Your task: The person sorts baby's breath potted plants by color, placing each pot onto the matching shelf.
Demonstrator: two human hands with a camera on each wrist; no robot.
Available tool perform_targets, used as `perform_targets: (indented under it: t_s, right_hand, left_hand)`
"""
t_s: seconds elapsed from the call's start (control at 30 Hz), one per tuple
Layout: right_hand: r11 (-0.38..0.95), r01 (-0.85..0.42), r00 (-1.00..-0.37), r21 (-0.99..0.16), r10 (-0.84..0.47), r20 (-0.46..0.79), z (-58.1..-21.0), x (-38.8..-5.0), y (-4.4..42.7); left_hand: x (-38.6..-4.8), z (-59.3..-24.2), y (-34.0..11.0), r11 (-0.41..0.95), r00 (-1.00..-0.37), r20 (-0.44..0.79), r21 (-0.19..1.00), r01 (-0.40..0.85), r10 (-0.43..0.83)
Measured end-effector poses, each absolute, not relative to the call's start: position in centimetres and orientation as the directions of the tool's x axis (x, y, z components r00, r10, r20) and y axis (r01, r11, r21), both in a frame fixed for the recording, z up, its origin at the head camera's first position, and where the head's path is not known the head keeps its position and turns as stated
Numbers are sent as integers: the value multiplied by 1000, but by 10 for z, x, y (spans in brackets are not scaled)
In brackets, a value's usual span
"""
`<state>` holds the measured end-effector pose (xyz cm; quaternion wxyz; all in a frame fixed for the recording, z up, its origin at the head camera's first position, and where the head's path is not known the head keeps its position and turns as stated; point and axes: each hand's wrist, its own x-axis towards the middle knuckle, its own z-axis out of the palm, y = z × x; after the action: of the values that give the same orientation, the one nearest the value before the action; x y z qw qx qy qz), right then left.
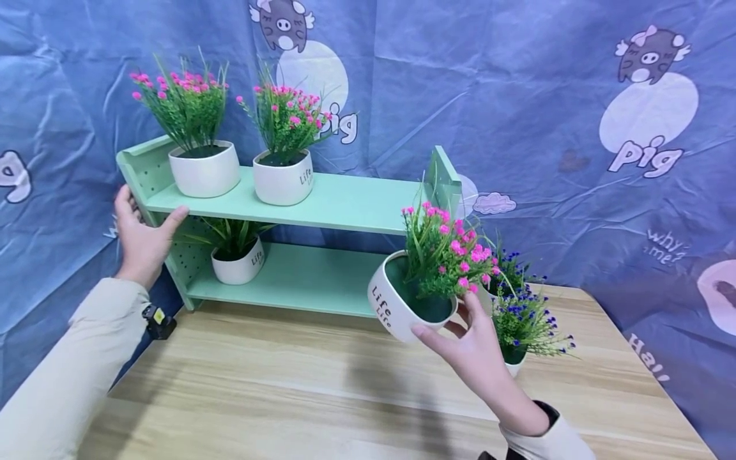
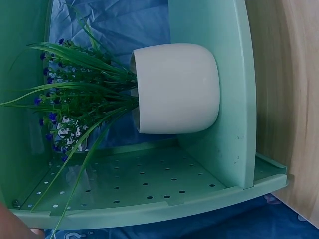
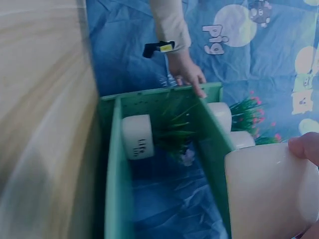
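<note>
My right hand (image 1: pixel 468 338) grips a white pot of artificial pink flowers (image 1: pixel 411 300) by its rim and side. The pot is tilted, held in front of the right end of a green two-tier shelf (image 1: pixel 368 201). In the right wrist view its white wall (image 3: pixel 269 189) fills the lower right corner. My left hand (image 1: pixel 144 239) holds the shelf's left side panel, fingers at its outer side and thumb by the upper board's front edge. Two pink-flowered pots (image 1: pixel 205 169) stand on the upper board. A potted plant (image 1: pixel 238 262) with blue flowers stands on the lower board's left.
Blue-flowered potted plants (image 1: pixel 520 326) stand on the wooden table (image 1: pixel 276 377) right of the shelf, partly behind my right hand. A blue printed cloth (image 1: pixel 517 128) hangs behind the shelf and down both sides.
</note>
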<state>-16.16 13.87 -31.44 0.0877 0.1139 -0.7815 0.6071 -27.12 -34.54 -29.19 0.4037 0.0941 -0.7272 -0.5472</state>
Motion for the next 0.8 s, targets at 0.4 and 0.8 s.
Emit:
perform_targets:
  t_s: [0.4, 0.8]
  right_hand:
    - [236, -426, -905, -873, -101, 414, -272, -179, 120]
    - [339, -554, -822, -760, -77, 564, -240, -232, 93]
  left_hand:
    - [-273, -293, -346, 374, -648, 503, 863, 339, -572]
    - [-273, -293, -346, 369, -644, 505, 862, 347, -574]
